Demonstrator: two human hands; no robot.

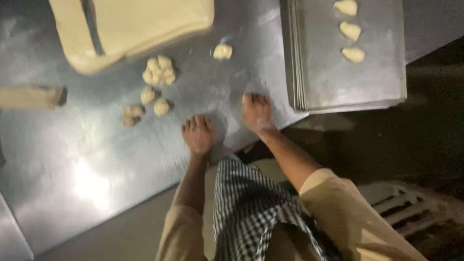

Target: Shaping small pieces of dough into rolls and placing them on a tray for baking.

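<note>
two hands are seen pressed palm-down on the steel table [96, 159], near its front edge: the left hand [198, 134] with fingers close together and curled, the right hand [257, 112] likewise cupped over the metal. whether a dough piece is hidden under either palm cannot be told, since nothing shows past the fingers. just beyond the left hand, small dough pieces [145, 104] are scattered loose, with a knotted cluster [159, 70] a little farther on and a single lump [223, 51] apart to the right. a dough strip [29, 97] lies at the left edge. farthest back, a large dough slab [145, 24] is laid out with a dark blade [92, 26] resting on it. to the right, a stack of trays [338, 72] overhangs the table edge, with three shaped pieces [352, 31] set in a row on top. a risk is judged in that overhang: a knock from the right forearm could tip the stack off the table. loose pieces could also be swept off the smooth steel or left to dry out.
</note>
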